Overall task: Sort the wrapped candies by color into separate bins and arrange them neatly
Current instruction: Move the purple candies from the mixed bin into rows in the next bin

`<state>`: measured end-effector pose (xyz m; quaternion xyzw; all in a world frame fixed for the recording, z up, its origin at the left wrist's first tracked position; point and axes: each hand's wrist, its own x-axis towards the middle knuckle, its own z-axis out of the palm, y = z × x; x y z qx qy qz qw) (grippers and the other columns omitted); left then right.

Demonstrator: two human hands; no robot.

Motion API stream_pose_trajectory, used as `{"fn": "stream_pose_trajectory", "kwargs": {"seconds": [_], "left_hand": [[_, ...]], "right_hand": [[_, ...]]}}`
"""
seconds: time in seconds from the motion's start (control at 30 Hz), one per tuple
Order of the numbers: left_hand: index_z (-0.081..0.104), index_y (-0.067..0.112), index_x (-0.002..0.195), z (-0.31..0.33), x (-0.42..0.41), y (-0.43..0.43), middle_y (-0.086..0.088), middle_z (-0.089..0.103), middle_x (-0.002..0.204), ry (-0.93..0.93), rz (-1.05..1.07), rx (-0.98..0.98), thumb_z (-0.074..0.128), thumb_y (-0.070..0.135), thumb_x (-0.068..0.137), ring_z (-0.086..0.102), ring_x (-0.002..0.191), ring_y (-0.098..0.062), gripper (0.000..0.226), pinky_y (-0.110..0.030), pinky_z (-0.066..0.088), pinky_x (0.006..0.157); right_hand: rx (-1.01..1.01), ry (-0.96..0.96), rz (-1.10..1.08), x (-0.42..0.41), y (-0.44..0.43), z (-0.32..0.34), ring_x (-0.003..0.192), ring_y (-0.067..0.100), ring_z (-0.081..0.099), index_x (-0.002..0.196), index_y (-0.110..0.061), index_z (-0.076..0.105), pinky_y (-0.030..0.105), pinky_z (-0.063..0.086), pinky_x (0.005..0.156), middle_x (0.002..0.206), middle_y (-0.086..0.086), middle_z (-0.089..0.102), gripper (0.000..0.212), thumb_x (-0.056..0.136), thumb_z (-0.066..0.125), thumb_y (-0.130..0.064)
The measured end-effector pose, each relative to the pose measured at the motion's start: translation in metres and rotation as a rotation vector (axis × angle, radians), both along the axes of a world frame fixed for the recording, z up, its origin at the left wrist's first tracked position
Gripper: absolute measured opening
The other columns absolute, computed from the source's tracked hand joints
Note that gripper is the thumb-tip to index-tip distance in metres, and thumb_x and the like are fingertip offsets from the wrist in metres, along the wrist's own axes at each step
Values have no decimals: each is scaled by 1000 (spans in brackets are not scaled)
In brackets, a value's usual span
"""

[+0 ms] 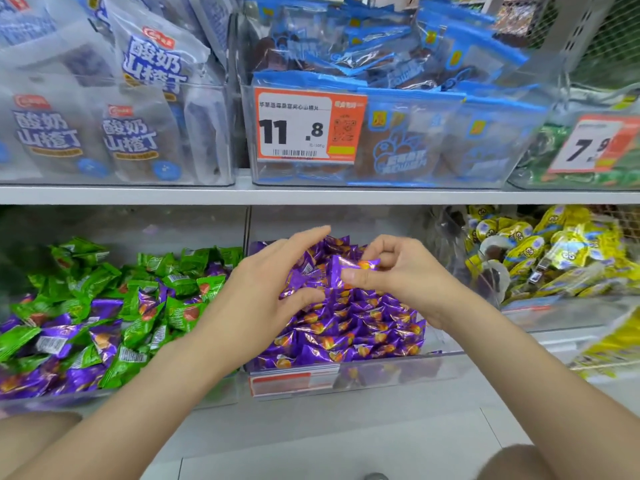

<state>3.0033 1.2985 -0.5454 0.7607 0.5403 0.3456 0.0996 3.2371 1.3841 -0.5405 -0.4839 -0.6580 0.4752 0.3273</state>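
Note:
My right hand [398, 275] pinches a purple wrapped candy [349, 265] between thumb and fingers, just above the middle clear bin [381, 372]. That bin is filled with purple candies [360, 330] lying in rows. My left hand [270, 289] reaches into the same bin with fingers spread and relaxed, its fingertips resting on the purple pile. The left clear bin [114, 396] holds a mix of green candies [86, 282] and purple candies [100, 341].
A bin of yellow wrapped sweets [554, 258] stands to the right. On the upper shelf [311, 195] are bins of white snack bags [135, 109] and blue packets [433, 133], with orange price tags [308, 126]. Grey floor lies below.

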Motion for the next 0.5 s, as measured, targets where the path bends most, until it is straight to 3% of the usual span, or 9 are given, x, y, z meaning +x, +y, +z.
{"fn": "stream_pose_trajectory", "kwargs": {"seconds": [0.07,0.17,0.23,0.3,0.4,0.5], "left_hand": [[43,45,149,-2,1,1,19,59,135,53,3,14,76,42,91,55,125,-5,67,-22,41,103],[53,41,139,-3,2,3,17,61,124,71,21,24,77,40,91,57,116,-6,53,-27,43,98],[57,39,133,-3,3,3,18,61,121,68,31,32,77,40,91,57,113,-5,46,-28,45,97],[58,38,131,-1,2,3,18,61,120,53,29,31,76,42,92,57,113,-4,43,-27,45,97],[58,38,131,4,0,3,17,63,120,25,17,24,75,42,92,56,114,0,42,-19,41,98],[60,38,129,10,-2,2,26,63,104,-30,28,4,79,36,90,52,92,18,43,-6,36,84]], "right_hand": [[69,-119,-147,9,10,-7,71,19,70,86,-21,70,34,47,66,86,18,76,59,47,101,-52],[184,-334,-198,21,22,-19,77,12,72,87,-33,78,32,53,66,87,-3,78,51,50,97,-62],[267,-465,-147,22,25,-23,82,4,71,92,-33,80,31,58,79,93,-12,77,36,65,95,-51],[335,-585,-66,20,24,-26,75,0,69,105,-32,79,26,56,89,99,-13,75,28,79,90,-38],[405,-666,23,14,25,-31,69,2,69,117,-29,77,24,54,86,109,-8,75,32,86,85,-26],[509,-780,81,8,27,-35,86,14,70,121,-31,77,34,55,89,112,-5,66,36,86,84,-31]]}}
